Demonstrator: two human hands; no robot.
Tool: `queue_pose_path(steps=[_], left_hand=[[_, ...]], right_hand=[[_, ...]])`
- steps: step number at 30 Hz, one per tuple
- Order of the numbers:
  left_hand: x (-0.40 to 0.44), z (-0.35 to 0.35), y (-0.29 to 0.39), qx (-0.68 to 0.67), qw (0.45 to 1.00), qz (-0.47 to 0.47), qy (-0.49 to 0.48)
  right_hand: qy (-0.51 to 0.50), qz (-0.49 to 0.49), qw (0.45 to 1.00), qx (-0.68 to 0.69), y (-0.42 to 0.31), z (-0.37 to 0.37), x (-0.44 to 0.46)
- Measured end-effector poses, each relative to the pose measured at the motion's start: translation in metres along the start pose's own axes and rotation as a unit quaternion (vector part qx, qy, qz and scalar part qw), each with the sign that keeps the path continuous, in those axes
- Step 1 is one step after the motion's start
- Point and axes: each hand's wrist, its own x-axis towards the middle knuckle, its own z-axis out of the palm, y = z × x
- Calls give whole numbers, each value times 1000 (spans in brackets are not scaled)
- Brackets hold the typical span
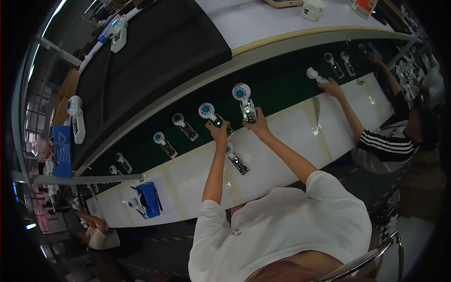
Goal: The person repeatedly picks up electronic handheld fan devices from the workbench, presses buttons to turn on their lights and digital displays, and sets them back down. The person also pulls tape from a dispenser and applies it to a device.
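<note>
My left hand (218,131) is closed around the lower part of a handheld fan (206,110), which has a round white head and a blue centre. My right hand (257,124) grips a second handheld fan (241,92) by its handle, with the head pointing away from me. Both handles show dark inner parts and a small light. A third fan (238,162) lies on the white worktop (277,155) between my forearms, its head partly hidden by my left arm. The held fans are over the edge of the green conveyor belt (286,91).
Several more fans lie along the belt, such as one fan (164,144) to the left. A blue bin (149,199) with a fan beside it stands on the worktop. At right, a co-worker's hand (332,88) holds a white fan. A metal frame (103,179) crosses at left.
</note>
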Motion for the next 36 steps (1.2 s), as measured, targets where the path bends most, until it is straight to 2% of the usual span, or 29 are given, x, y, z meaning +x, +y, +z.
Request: queue_pose_path(steps=[1, 2, 3, 5, 6, 8, 9, 12, 16, 19, 22, 25, 32, 34, 35, 36], left_hand=[[-37, -2, 39, -88, 994, 29, -52], [-63, -3, 64, -93, 993, 6, -78], [-87, -6, 85, -98, 990, -17, -103], [-125, -12, 108, -85, 988, -1, -130], [-142, -17, 115, -131, 981, -19, -142], [-165, -24, 124, -153, 973, 18, -171], [-174, -28, 130, -149, 974, 29, -171], [-198, -39, 152, -164, 968, 8, -189], [-215, -53, 171, -176, 958, 24, -227], [-215, -61, 166, -160, 958, 44, -234], [-219, -70, 177, -205, 945, -2, -254], [-220, -76, 180, -171, 957, 20, -236], [-222, -100, 183, -191, 954, 34, -230], [-222, -104, 187, -134, 965, 86, -206], [-222, -104, 182, -185, 962, 36, -198], [-222, -107, 182, -186, 962, 33, -197]], right_hand=[[-55, 33, 993, 103, -38, -12, -19], [-110, 69, 970, 204, -67, -23, -36], [-120, 71, 969, 203, -83, -31, -51], [-148, 79, 945, 280, -107, -46, -72], [-158, 82, 944, 278, -117, -54, -80], [-192, 172, 868, 424, -131, -71, -96], [-191, 136, 902, 361, -135, -74, -104], [-194, 115, 916, 331, -156, -85, -118], [-231, 120, 887, 382, -166, -91, -136], [-253, 110, 889, 366, -177, -90, -146], [-237, 110, 903, 341, -182, -84, -154], [-233, 106, 901, 350, -188, -76, -160], [-272, 109, 891, 348, -188, -58, -166], [-269, 78, 911, 304, -188, -54, -167], [-271, 80, 910, 303, -188, -53, -167], [-283, 85, 909, 295, -189, -52, -166]])
